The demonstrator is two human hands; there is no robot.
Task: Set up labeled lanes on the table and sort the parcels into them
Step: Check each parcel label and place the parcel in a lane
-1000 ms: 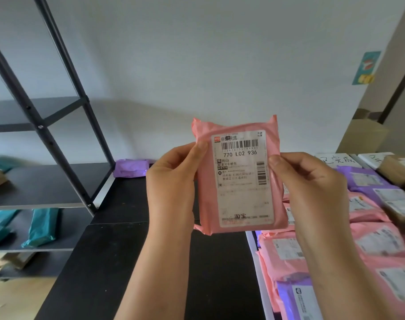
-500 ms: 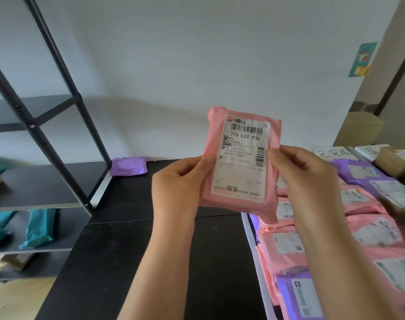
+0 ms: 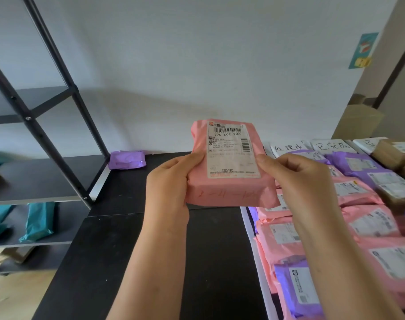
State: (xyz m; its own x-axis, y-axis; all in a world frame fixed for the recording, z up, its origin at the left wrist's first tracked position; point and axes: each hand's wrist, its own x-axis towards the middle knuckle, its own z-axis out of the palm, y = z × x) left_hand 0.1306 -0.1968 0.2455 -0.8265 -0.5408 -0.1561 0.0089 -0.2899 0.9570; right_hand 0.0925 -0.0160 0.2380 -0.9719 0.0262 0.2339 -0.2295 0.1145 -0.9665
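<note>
I hold the pink parcel [image 3: 229,162] above the middle of the black table [image 3: 132,239], label facing me. My left hand [image 3: 171,181] grips its left edge and my right hand [image 3: 296,179] pinches its right edge. Rows of sorted parcels [image 3: 367,225] lie along the table's right side, and a purple parcel [image 3: 127,159] lies at its far left corner.

Table [image 3: 118,250]: black; I see a seam running across it.
Far left corner: one purple parcel [image 3: 126,159], flat, by the wall.
Right side: pink parcels [image 3: 277,239] and purple parcels [image 3: 356,162] packed in touching rows; brown boxes [image 3: 391,151] far right.
Back edge: handwritten paper labels [image 3: 288,147] heading the rows.
Rack [image 3: 42,179]: left of the table; teal parcels [image 3: 38,221] on a lower shelf.
</note>
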